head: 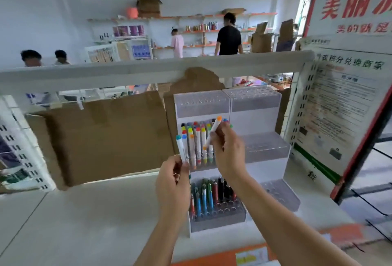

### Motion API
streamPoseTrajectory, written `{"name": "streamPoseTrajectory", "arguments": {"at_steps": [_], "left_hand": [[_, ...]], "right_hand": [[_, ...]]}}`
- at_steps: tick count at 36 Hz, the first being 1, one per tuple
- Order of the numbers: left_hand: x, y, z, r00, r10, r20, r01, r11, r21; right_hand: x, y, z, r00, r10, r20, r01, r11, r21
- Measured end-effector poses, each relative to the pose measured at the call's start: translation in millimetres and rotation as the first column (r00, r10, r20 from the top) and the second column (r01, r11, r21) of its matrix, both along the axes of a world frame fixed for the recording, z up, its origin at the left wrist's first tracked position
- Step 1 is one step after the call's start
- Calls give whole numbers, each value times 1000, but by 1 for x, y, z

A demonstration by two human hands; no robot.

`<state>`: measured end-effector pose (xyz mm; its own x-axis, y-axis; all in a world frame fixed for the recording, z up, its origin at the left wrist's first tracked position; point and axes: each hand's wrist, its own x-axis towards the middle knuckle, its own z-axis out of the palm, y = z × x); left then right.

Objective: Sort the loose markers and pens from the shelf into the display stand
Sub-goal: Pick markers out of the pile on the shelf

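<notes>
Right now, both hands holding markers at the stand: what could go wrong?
1. The right hand holds the orange marker tilted, close to the packed middle row; pushing it in could knock neighbours askew.
2. The left hand grips several markers low on their barrels; one may slip while the other hand works.
3. The right forearm crosses above the pens and could brush them.

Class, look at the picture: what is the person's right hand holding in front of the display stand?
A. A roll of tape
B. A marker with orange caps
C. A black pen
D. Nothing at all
B. The right hand grips a white-barrelled marker with orange caps, tilted in front of the stand's middle tier; the left hand holds other markers.
</notes>
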<state>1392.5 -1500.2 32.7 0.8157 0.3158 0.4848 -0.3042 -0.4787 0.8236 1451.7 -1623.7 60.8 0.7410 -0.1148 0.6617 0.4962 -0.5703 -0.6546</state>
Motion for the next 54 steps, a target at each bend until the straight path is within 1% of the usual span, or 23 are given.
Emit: {"name": "streamPoseTrajectory", "arguments": {"at_steps": [6, 9, 11, 18, 24, 29, 31, 33, 35, 36, 38, 40, 42, 43, 45, 47, 48, 50, 54], "left_hand": [[-1, -1, 0, 997, 72, 20, -72, 997, 32], [1, -2, -1, 996, 87, 16, -88, 995, 41], [4, -3, -3, 994, 106, 12, -106, 993, 44], [12, -3, -4, 996, 93, 1, -93, 995, 27], [16, -2, -4, 997, 73, 12, -73, 997, 17], [15, -7, -1, 998, 62, 31, -62, 998, 18], [14, -8, 2, 997, 61, 38, -61, 998, 16], [14, -7, 2, 998, 53, 39, -53, 999, 11], [15, -8, 4, 998, 41, 51, -42, 999, 7], [15, -9, 5, 998, 32, 59, -32, 999, 8], [15, -15, 8, 997, 8, 80, -10, 1000, 28], [16, -21, 10, 994, -9, 105, 4, 999, 48], [17, -26, 12, 992, -27, 124, 22, 999, 41], [17, -27, 14, 990, -35, 133, 30, 999, 37], [16, -26, 15, 988, -35, 149, 31, 999, 24], [16, -21, 15, 987, -6, 160, 5, 1000, 5], [15, -18, 14, 987, 14, 159, -14, 1000, -3], [16, -12, 11, 989, 44, 141, -41, 999, -21], [15, -6, 7, 993, 60, 105, -54, 997, -55]], "right_hand": [[5, 4, -1, 998, 53, -21, -55, 992, -116], [8, 5, -4, 994, 60, -88, -77, 977, -200], [11, 6, -6, 990, 64, -126, -91, 970, -227], [11, 9, -12, 983, -57, -175, -19, 914, -405], [9, 13, -15, 980, -139, -142, 73, 917, -393], [7, 16, -8, 963, -151, -222, 50, 913, -405], [8, 13, -5, 957, -163, -241, 44, 900, -433], [5, 6, -4, 954, -162, -252, 49, 916, -399], [1, 1, -3, 975, -100, -197, 49, 968, -244], [-1, -1, -2, 990, -33, -138, 12, 989, -150], [-7, 1, 4, 988, 144, -57, -145, 989, -27], [-14, 7, 11, 969, 242, -47, -243, 970, -7], [-17, 9, 16, 967, 251, -45, -252, 968, 0], [-18, 8, 19, 969, 243, -35, -242, 970, 29], [-16, 1, 24, 981, 192, 22, -193, 970, 149], [-11, -11, 31, 991, 101, 84, -119, 963, 241], [-8, -16, 33, 994, 65, 92, -86, 966, 243], [-3, -22, 33, 995, 38, 87, -53, 983, 178], [4, -18, 24, 995, 62, 75, -66, 997, 51]]}}
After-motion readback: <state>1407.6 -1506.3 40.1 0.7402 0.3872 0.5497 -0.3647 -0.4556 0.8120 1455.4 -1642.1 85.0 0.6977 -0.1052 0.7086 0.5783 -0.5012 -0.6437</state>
